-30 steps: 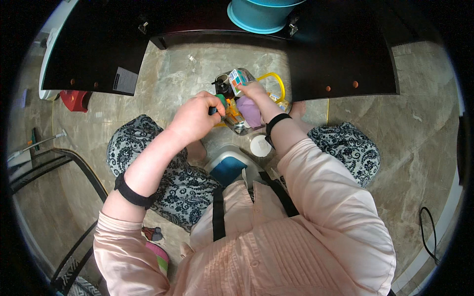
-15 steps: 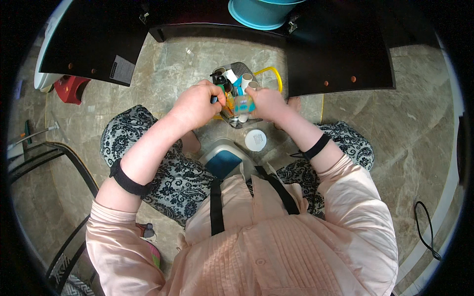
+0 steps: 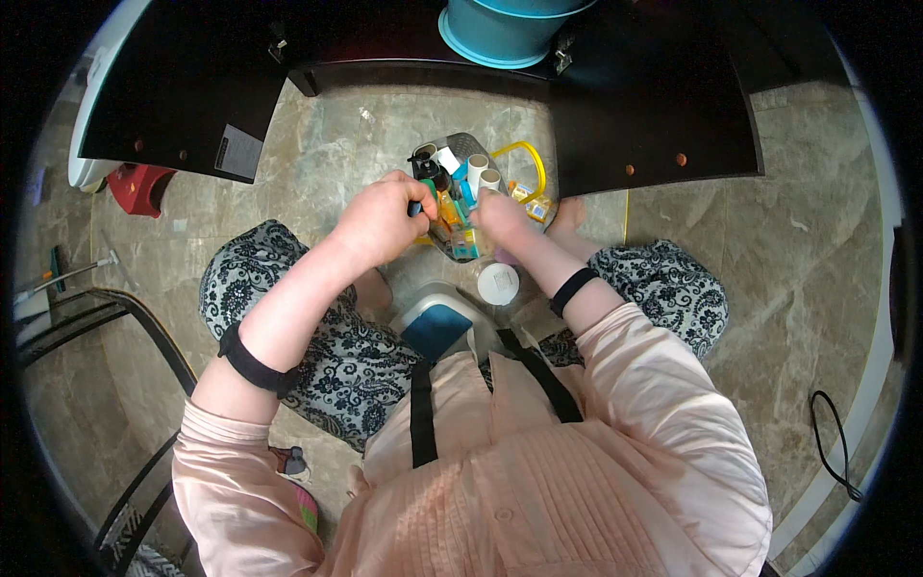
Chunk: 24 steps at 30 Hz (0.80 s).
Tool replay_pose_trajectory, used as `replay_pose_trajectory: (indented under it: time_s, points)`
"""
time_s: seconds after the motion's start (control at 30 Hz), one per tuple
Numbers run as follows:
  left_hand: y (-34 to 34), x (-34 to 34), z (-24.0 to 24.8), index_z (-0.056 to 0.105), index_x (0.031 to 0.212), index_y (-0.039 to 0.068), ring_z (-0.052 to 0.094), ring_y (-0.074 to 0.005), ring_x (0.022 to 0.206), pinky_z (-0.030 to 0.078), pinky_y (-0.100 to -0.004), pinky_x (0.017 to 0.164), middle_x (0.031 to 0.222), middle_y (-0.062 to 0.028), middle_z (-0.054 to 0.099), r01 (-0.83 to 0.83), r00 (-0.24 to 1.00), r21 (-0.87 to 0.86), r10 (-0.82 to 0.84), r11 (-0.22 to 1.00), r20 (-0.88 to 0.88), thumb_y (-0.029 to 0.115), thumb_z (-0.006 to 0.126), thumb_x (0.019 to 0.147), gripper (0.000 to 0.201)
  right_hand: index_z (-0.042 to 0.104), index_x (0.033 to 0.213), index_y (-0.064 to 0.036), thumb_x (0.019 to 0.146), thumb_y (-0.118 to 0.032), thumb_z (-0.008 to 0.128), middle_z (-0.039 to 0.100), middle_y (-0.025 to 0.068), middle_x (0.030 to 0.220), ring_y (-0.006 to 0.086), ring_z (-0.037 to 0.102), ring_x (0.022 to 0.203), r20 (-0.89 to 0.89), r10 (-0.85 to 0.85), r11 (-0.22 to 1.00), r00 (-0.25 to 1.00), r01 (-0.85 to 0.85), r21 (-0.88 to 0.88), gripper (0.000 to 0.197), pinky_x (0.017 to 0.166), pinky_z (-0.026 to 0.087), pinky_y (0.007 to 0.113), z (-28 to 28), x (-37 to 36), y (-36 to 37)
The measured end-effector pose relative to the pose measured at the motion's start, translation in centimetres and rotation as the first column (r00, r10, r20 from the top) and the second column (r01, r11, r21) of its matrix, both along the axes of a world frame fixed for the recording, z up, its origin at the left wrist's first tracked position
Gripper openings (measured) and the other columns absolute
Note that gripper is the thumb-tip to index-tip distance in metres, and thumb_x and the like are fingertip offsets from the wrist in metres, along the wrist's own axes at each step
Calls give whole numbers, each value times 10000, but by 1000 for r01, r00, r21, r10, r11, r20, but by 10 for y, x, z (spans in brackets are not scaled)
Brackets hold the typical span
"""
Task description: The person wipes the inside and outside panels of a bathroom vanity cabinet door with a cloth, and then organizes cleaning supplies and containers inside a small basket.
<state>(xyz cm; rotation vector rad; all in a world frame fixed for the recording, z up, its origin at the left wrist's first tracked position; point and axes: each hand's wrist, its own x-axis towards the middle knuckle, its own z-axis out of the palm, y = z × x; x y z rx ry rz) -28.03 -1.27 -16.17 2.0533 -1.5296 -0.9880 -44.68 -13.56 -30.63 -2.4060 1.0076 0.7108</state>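
Note:
A grey perforated basket (image 3: 469,144) with a yellow handle (image 3: 538,163) sits on the floor before me, packed with small items. In it are a black pump bottle (image 3: 429,169), two cardboard-coloured tubes (image 3: 488,180), an orange item (image 3: 447,209) and blue pieces. My left hand (image 3: 377,219) is closed at the basket's left side, with a small dark blue-ended object (image 3: 414,208) between its fingers. My right hand (image 3: 505,221) is closed over the near right part, its fingertips partly hidden. Just below them is a teal and yellow packet (image 3: 464,243) at the near end.
A white round lid (image 3: 498,284) tops a clear container near my right hand. Closer to me stands a white and blue box (image 3: 437,327). Open dark cabinet doors (image 3: 654,115) flank the basket, and a blue tub (image 3: 505,34) sits in the cabinet. A yellow-white packet (image 3: 532,202) is beside the handle.
My right hand has moved left and toward me, and the teal and yellow packet is now lower, at the basket's near end. My left hand keeps its grip in nearly the same place.

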Motion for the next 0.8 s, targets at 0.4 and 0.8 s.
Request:
replay_pose_trajectory:
  time_s: [0.4,0.8]
  points:
    - [5,3,-4,640,780,109,570,-267,903,454,-318,818,940,-102,576,0,1000,1,0,1000,15,73,613,699,93,643,751,-49,770,-132,545,656,141,840,295,647,760,140,166,945,976,-117,-305,130,653,519,401,40,-1,-16]
    - [0,-4,-7,624,774,135,563,-289,922,463,-353,805,987,-95,557,37,999,-8,-37,999,15,122,617,720,57,623,738,-52,650,-259,623,634,123,723,264,653,692,375,280,907,884,-115,-405,225,607,528,376,42,41,-47]
